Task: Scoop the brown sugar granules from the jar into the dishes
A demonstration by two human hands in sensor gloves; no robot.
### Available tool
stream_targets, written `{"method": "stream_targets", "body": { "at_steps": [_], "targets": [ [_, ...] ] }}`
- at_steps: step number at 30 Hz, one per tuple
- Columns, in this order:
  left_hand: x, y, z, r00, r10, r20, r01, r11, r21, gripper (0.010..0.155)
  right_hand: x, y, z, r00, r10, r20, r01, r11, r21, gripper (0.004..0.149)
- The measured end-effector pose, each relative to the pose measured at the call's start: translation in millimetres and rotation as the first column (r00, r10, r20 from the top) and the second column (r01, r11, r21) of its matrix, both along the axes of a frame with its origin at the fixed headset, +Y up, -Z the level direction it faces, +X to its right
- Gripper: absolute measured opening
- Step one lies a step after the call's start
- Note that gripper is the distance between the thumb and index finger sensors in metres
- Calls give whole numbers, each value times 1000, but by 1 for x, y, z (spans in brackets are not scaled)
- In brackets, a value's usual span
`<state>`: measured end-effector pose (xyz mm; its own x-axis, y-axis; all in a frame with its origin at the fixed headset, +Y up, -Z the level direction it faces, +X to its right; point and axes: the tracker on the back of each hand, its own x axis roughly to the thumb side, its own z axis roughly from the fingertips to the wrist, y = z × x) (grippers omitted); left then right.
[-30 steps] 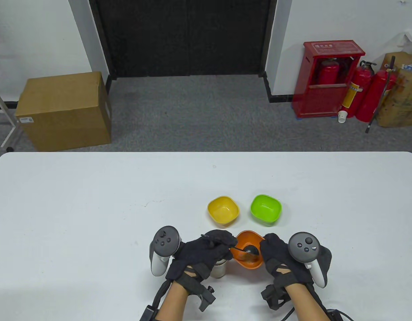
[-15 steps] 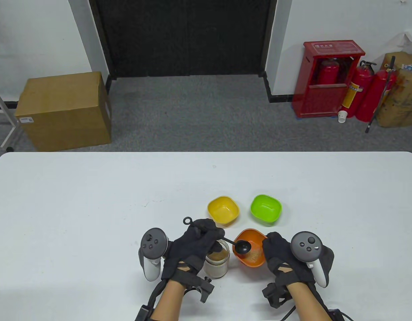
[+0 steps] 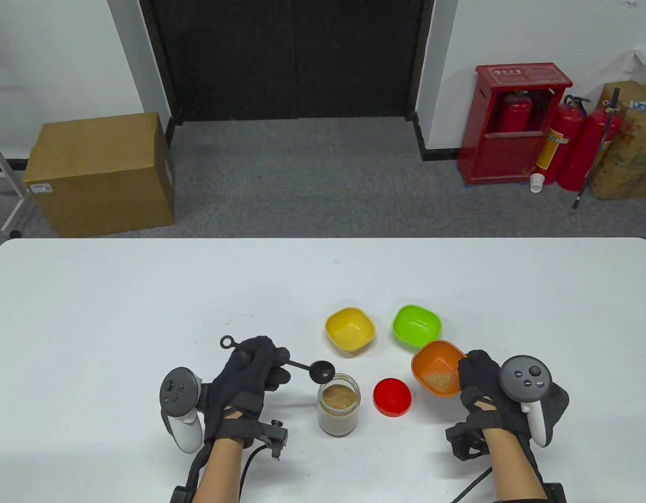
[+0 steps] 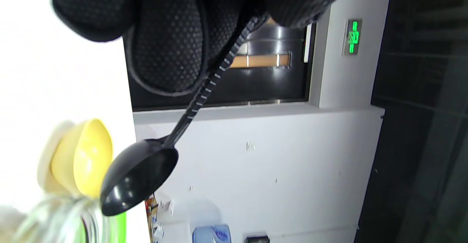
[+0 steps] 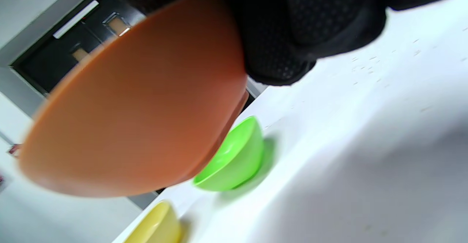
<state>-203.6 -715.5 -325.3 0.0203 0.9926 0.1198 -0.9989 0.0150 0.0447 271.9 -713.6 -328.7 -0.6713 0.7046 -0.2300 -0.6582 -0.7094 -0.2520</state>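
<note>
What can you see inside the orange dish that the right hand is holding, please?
In the table view, the orange dish holds a small patch of brown sugar granules on its floor. The right hand covers its near-right rim, so that edge is hidden.

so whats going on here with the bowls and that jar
A person is spooning brown sugar from the open glass jar into small dishes. The left hand holds a black spoon, empty, just above the jar. The right hand grips the orange dish, which has some sugar in it. The yellow dish and green dish look empty. A red lid lies beside the jar.
</note>
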Motion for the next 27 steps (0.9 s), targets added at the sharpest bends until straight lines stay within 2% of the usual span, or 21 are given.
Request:
{"method": "stream_targets", "body": {
  "at_steps": [7,14,27],
  "targets": [
    [-16,-3,4,998,31,-46,-32,999,-16,49,6,-16,-5,996,85,38,-80,991,-110,44],
    [-18,-7,5,996,48,-73,-50,998,-34,51,9,-35,-11,992,123,42,-110,967,-228,43],
    [-13,-4,6,998,16,-66,-18,999,-34,49,32,-44,-21,983,159,90,-117,928,-354,47]
  ]
}}
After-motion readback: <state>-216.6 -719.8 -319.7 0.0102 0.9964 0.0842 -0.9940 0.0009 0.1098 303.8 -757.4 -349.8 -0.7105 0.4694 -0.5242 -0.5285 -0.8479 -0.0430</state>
